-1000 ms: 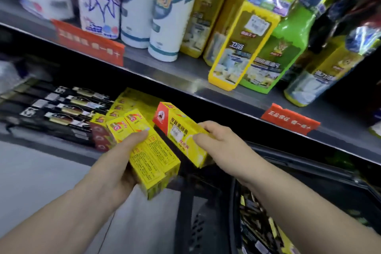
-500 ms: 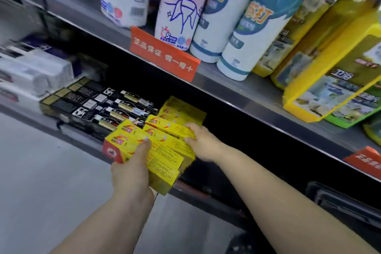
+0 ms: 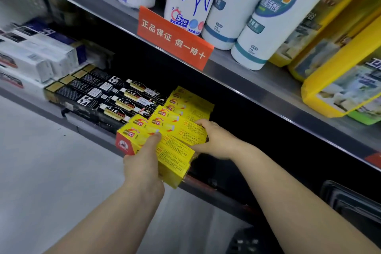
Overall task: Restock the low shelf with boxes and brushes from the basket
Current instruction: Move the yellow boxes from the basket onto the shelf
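Yellow cardboard is filling the middle of the view. The left hand (image 3: 144, 163) is gripping a stack of yellow boxes (image 3: 171, 163), with the thumb lying along the top face and the fingers hidden beneath. The stack is hanging over the front edge of the low shelf (image 3: 92, 132) and has not been set down.

The right hand (image 3: 214, 140) is curling its fingers over the right end of a single yellow box (image 3: 181, 128). It is holding that box just above the stack and against the shelved yellow boxes (image 3: 191, 101), which are lying in a row running toward the shelf's back. Whether the single box is already resting on that row, I cannot tell.

Black boxes (image 3: 115, 97) are lying touching the left side of the yellow row, and white boxes (image 3: 35, 62) are sitting further toward the left end.

Judging by this, the restocking is partway along. Several yellow boxes are already lying in place, while the held box and the whole stack are waiting to be laid down. The basket (image 3: 350, 202) is showing only its dark rim at the lower right, so what it is holding is hidden. No brushes are showing plainly anywhere, so that part looks undone.
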The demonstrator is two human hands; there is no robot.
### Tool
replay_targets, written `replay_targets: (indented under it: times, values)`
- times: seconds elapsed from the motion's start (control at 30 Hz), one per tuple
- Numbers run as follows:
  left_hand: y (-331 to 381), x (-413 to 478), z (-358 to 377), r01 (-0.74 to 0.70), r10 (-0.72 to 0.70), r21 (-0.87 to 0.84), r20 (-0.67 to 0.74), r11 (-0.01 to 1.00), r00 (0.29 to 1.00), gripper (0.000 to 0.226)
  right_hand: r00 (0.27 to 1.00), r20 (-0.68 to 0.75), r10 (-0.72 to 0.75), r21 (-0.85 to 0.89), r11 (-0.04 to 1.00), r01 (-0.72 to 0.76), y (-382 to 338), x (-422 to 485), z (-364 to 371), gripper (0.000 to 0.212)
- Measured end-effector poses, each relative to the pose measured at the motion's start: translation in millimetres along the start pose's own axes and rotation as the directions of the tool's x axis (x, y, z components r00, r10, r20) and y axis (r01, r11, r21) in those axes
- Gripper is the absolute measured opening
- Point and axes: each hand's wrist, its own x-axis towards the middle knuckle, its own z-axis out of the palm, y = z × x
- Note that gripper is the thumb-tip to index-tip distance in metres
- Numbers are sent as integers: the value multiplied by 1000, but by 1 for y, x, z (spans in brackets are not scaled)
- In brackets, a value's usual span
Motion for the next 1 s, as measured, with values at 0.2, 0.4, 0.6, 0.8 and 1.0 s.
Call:
replay_targets:
  times: [0.2, 0.4, 0.6, 0.8, 1.0]
  values:
    - [33, 13, -10, -166, 175, 94, -99, 982, 980, 52, 1000, -3, 22, 46, 999, -22, 3, -3, 1, 90]
    - [33, 14, -18, -120, 134, 141, -102, 983, 986, 51, 999, -10, 31, 42, 999, -30, 5, -3, 1, 90]
    - [30, 15, -18, -101, 117, 162, -94, 982, 989, 53, 999, -15, 36, 42, 998, -35, 4, -2, 2, 91]
    - [28, 1, -11, -100, 97, 89, 34, 991, 995, 49, 993, -108, 41, -97, 994, -52, -8, -12, -8, 83]
    - [23, -13, 0, -120, 99, 72, 248, 990, 964, 38, 973, 2, -232, 335, 917, 218, -50, -32, -3, 59]
